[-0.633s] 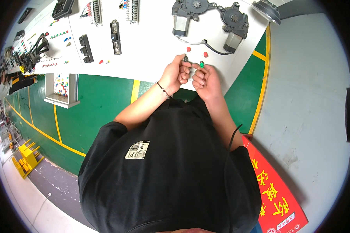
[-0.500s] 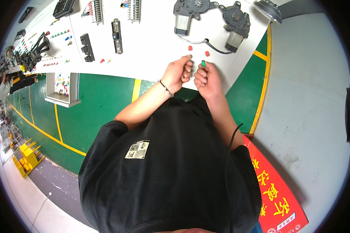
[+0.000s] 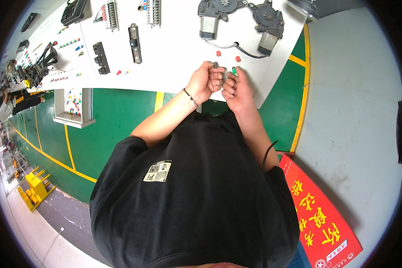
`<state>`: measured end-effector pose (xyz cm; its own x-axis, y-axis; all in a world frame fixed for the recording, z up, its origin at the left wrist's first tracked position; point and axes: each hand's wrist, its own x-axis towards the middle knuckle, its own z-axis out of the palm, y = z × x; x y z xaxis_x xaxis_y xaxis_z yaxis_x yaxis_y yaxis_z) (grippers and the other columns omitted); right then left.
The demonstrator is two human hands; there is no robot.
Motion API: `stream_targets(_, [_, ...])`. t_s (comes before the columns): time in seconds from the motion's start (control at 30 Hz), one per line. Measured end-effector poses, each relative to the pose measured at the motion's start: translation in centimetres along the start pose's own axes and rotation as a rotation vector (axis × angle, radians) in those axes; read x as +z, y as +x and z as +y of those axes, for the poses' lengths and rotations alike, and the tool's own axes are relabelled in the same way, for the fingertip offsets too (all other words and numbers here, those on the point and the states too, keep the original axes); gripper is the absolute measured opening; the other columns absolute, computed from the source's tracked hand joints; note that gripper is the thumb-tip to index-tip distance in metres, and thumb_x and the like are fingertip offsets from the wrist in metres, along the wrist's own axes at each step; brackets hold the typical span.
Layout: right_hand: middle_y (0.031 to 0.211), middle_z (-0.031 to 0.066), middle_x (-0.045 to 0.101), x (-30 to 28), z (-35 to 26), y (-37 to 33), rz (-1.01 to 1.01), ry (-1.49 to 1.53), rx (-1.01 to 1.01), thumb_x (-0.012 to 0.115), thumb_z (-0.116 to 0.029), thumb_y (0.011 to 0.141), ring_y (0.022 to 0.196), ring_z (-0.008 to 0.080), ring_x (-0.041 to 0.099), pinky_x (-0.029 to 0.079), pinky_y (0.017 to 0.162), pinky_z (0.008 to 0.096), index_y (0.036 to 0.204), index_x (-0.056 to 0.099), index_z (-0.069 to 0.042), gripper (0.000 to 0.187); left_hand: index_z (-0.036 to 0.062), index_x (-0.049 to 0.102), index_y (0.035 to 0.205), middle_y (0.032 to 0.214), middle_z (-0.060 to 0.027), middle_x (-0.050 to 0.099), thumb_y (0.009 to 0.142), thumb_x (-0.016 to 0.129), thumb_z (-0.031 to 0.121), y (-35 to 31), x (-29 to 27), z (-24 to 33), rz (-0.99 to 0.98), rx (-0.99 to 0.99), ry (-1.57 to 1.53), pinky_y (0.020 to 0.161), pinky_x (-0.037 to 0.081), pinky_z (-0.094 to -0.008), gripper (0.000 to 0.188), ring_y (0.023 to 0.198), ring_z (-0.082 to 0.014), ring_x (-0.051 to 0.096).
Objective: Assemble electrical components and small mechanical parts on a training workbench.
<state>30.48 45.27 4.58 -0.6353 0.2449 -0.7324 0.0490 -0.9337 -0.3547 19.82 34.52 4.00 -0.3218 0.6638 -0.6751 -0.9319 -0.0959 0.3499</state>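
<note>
Both my hands are raised side by side over the near right edge of a white panel. Between thumb and fingertips my left hand pinches a small dark knob-like piece. My right hand, close beside it, is closed on a small green binding post, whose lower part the fingers hide. The two pieces are a little apart. Just beyond the fingers, one red terminal and another red terminal stand on the panel.
Two window-lift motors with cables lie at the far right. Black switch strips, wired terminal blocks and a loose red terminal are further left. An open drawer with coloured parts juts out; a red sign stands at lower right.
A dark piece now shows at my left fingertips, where none was visible before. My right hand keeps the green binding post, and the whole view has shifted slightly.
</note>
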Motion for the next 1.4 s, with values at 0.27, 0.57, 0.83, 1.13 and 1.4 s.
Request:
stream_targets(0.27, [0.062,-0.0025,0.037,-1.6,-0.2,1.2,-0.104,0.018,0.001,0.053,-0.038,0.099,0.047,0.0095,0.032,0.025,0.043,0.0249,0.096,0.055,-0.003,0.035,0.0012,0.06,0.085,0.063,-0.0026,0.055,0.103,0.047,0.034,0.6,-0.4,-0.3,-0.059,-0.036,-0.109,0.057,0.049,-0.0295,0.039,0.054,-0.0166,0.053])
stream_targets(0.57, [0.062,-0.0038,0.037,-0.1,-0.7,-0.2,-0.076,0.025,-0.012,0.053,-0.033,0.102,0.047,0.0078,0.033,0.027,0.043,0.0226,0.087,0.052,-0.007,0.03,0.0001,0.061,0.087,0.063,-0.0043,0.06,0.103,0.045,0.033,1.0,-1.8,-0.5,-0.093,-0.016,-0.083,0.058,0.05,-0.0284,0.041,0.056,-0.0168,0.056])
stream_targets(0.83, [0.062,-0.0034,0.036,0.2,-0.5,-1.0,-0.122,0.14,0.031,0.05,-0.032,0.104,0.047,0.0084,0.033,0.027,0.043,0.0233,0.092,0.052,-0.006,0.029,0.0013,0.061,0.092,0.062,0.001,0.049,0.104,0.046,0.032,-0.3,-0.2,-0.4,-0.004,0.007,-0.002,0.057,0.045,-0.0276,0.036,0.056,-0.0135,0.047])
stream_targets(1.13, [0.063,-0.0029,0.038,0.1,-0.4,-1.2,-0.11,0.126,0.043,0.049,-0.03,0.104,0.048,0.0087,0.033,0.028,0.044,0.0235,0.094,0.053,-0.005,0.028,-0.0004,0.062,0.093,0.059,-0.0015,0.053,0.104,0.043,0.029,-0.7,0.0,-0.5,0.001,0.012,-0.072,0.056,0.046,-0.0301,0.037,0.051,-0.0159,0.048])
stream_targets(1.4, [0.063,-0.0026,0.039,-1.1,-0.3,0.1,-0.143,0.092,0.042,0.049,-0.031,0.103,0.049,0.0088,0.034,0.029,0.045,0.0236,0.093,0.054,-0.004,0.029,0.0029,0.058,0.086,0.059,-0.0002,0.052,0.102,0.049,0.03,-1.2,1.3,-0.3,0.031,0.016,-0.042,0.051,0.042,-0.0276,0.032,0.047,-0.0141,0.045])
